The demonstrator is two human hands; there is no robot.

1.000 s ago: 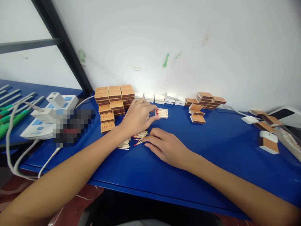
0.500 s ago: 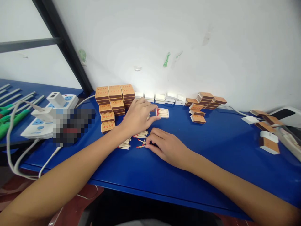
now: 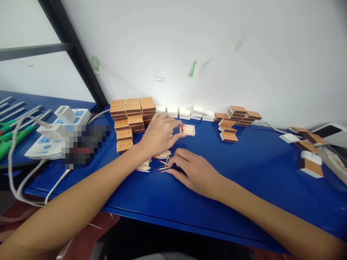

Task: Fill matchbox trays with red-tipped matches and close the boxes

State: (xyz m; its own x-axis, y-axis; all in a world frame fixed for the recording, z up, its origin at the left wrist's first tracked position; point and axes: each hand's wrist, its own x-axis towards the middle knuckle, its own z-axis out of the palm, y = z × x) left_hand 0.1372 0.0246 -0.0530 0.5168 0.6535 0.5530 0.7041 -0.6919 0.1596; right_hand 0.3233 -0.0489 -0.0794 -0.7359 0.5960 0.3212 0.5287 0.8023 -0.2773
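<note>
My left hand (image 3: 162, 133) grips the left end of a small white matchbox tray (image 3: 194, 130) between thumb and fingers. Red-tipped matches (image 3: 187, 129) lie side by side inside that tray. Nearer to me, my right hand (image 3: 191, 169) is closed in a pinch at the ends of a couple of matches (image 3: 163, 168), whose red heads point left. Loose matches (image 3: 143, 166) are heaped on the blue table below my left wrist, and part of the heap is hidden by that hand.
Orange matchboxes (image 3: 126, 107) are stacked at the back left. White trays (image 3: 184, 113) line the wall, with matchbox sleeves (image 3: 229, 137) to their right. A power strip (image 3: 45, 146) with cables stands on the left. More sleeves (image 3: 311, 167) lie at the far right.
My right fingertips have shifted slightly at the loose matches, and two match heads now show apart there. The left hand and the tray stay where they were.
</note>
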